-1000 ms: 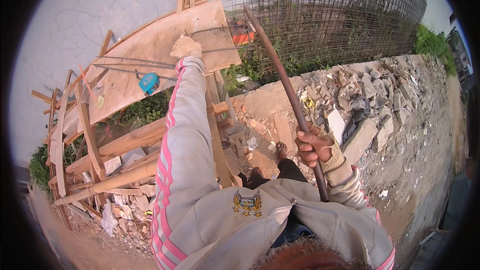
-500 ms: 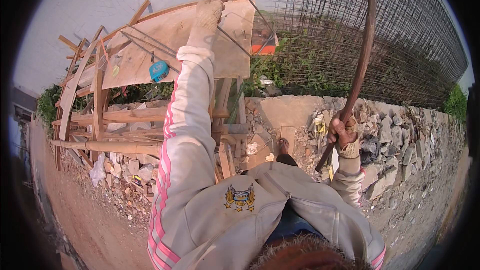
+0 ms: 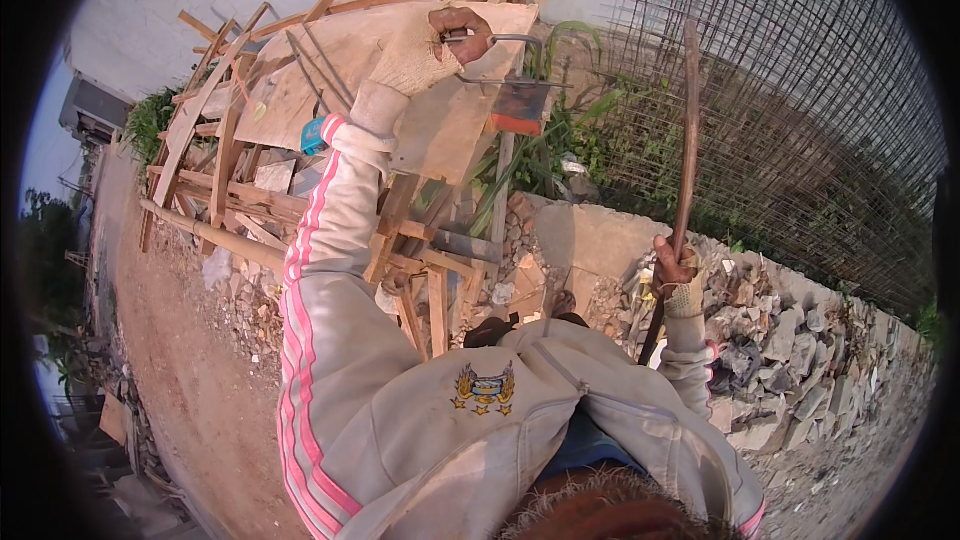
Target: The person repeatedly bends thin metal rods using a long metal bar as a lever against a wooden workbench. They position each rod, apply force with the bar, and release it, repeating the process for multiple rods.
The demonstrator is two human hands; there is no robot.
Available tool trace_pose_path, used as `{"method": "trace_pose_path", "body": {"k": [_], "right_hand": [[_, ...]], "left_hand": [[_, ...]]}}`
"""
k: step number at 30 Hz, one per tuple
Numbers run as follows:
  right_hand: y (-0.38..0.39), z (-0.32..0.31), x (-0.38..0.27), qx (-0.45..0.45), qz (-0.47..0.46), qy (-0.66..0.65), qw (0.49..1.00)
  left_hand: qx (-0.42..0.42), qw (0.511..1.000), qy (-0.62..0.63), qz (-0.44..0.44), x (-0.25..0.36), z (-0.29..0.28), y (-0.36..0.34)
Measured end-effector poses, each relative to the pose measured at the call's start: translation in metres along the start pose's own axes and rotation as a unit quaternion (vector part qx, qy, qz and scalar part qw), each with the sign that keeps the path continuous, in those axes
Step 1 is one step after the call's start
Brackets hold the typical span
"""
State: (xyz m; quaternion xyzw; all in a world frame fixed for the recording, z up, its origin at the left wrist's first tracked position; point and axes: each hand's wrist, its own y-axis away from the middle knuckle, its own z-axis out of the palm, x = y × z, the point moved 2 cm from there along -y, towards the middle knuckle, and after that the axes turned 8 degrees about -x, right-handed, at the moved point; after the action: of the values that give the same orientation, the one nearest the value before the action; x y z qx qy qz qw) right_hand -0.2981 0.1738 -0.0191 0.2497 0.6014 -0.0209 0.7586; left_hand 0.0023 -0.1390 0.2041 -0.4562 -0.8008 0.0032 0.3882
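My left hand (image 3: 448, 48), in a fingerless knit glove, is curled around a bent steel rod (image 3: 520, 38) above the far right end of a plywood board (image 3: 430, 140). Parts of the rod stick out to the right past the fingers. In my right hand (image 3: 678, 278), also gloved, is the lower part of a long brown bar (image 3: 690, 110), which stands nearly upright; its material is unclear. Beside my left sleeve a teal tape measure (image 3: 313, 136) rests at the board's near edge. Two thin rods (image 3: 318, 70) lie on the board further left.
A rough timber frame (image 3: 228, 155) supports the board against a pale wall. Stacked wire mesh (image 3: 800, 90) and green plants fill the far right. Broken concrete rubble (image 3: 790, 350) lies on the right. An orange-and-black object (image 3: 517, 110) is by the board's right end.
The view has shifted. My left hand has turned with the bent rod, whose arms now point more to the right. My right hand keeps hold of the bar.
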Motion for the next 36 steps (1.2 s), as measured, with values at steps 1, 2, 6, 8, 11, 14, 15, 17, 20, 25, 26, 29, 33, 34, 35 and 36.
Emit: {"method": "trace_pose_path", "body": {"k": [1,2,6,8,11,14,15,17,20,25,26,29,33,34,35,36], "right_hand": [[-0.002,-0.005,0.006,0.004,-0.002,0.003,1.000],[-0.004,-0.010,0.011,0.011,-0.001,0.004,1.000],[-0.009,-0.022,0.021,0.031,-0.012,0.016,0.999],[-0.006,-0.023,0.019,0.032,-0.004,0.001,0.999],[-0.001,-0.014,0.010,0.043,-0.010,0.000,0.999],[0.004,0.004,0.000,0.040,-0.011,-0.001,0.999],[0.004,0.009,-0.004,0.038,-0.026,0.011,0.999],[0.004,0.021,-0.007,0.036,-0.034,0.031,0.998],[0.005,0.034,-0.011,0.029,-0.100,0.098,0.990],[0.012,0.056,-0.013,0.036,-0.157,0.170,0.972],[0.014,0.063,-0.017,0.021,-0.195,0.158,0.968],[0.019,0.084,-0.031,-0.009,-0.237,0.123,0.964],[0.034,0.105,-0.042,-0.046,-0.151,0.074,0.985],[0.036,0.108,-0.042,-0.045,-0.140,0.082,0.986],[0.038,0.108,-0.043,-0.044,-0.120,0.096,0.987],[0.039,0.108,-0.042,-0.067,-0.115,0.077,0.988]], "left_hand": [[-0.012,1.000,0.024,0.004,0.000,0.002,0.007],[-0.019,1.000,0.009,0.009,0.001,0.003,0.015],[-0.089,0.994,-0.056,0.009,0.000,0.003,0.052],[-0.143,0.987,-0.077,0.006,-0.005,0.010,0.073],[-0.188,0.978,-0.083,0.029,-0.017,0.034,0.115],[-0.193,0.972,-0.125,0.055,-0.034,0.062,0.146],[-0.207,0.964,-0.163,0.037,-0.041,0.066,0.153],[-0.217,0.950,-0.224,0.014,-0.052,0.067,0.164],[-0.179,0.956,-0.232,0.009,-0.068,0.054,0.164],[-0.128,0.954,-0.200,-0.181,-0.107,0.040,0.153],[-0.080,0.933,-0.276,-0.214,-0.114,0.041,0.146],[0.051,0.941,-0.246,-0.225,-0.127,0.063,0.128],[0.041,0.939,-0.269,-0.210,-0.141,0.087,0.095],[0.023,0.934,-0.281,-0.218,-0.143,0.091,0.091],[0.004,0.929,-0.292,-0.226,-0.145,0.093,0.088],[0.004,0.932,-0.288,-0.220,-0.147,0.093,0.087]]}}
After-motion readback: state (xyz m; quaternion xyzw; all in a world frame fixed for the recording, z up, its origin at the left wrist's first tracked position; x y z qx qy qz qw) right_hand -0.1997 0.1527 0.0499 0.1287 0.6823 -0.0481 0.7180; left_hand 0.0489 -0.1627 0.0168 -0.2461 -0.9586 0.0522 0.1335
